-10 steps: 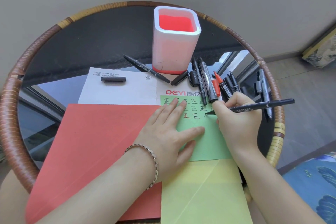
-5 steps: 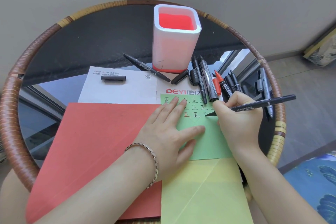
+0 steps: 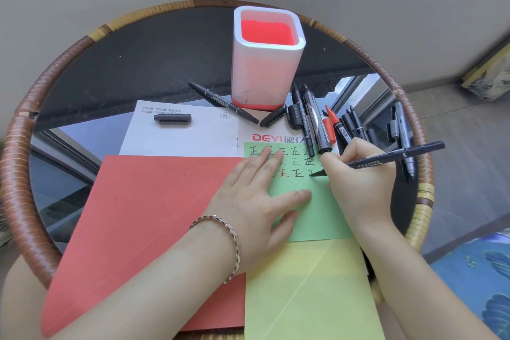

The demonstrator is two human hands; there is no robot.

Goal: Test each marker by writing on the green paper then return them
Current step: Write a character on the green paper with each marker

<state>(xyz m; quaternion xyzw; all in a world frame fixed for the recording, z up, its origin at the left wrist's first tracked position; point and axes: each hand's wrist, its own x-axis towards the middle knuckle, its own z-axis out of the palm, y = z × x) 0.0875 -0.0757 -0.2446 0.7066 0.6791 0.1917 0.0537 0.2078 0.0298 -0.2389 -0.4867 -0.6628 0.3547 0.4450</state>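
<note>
Loose markers (image 3: 311, 121) crowd the glass (image 3: 124, 69) right of the holder (image 3: 265, 77); the dark stretch left seems bare.

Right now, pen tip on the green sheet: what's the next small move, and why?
Probably draw the next stroke of the unfinished mark. The right hand pinches the black marker with its tip on the green paper, beside the last complete character in the third row, where only a partial stroke shows. The left hand lies flat on the sheet, pinning it.
</note>
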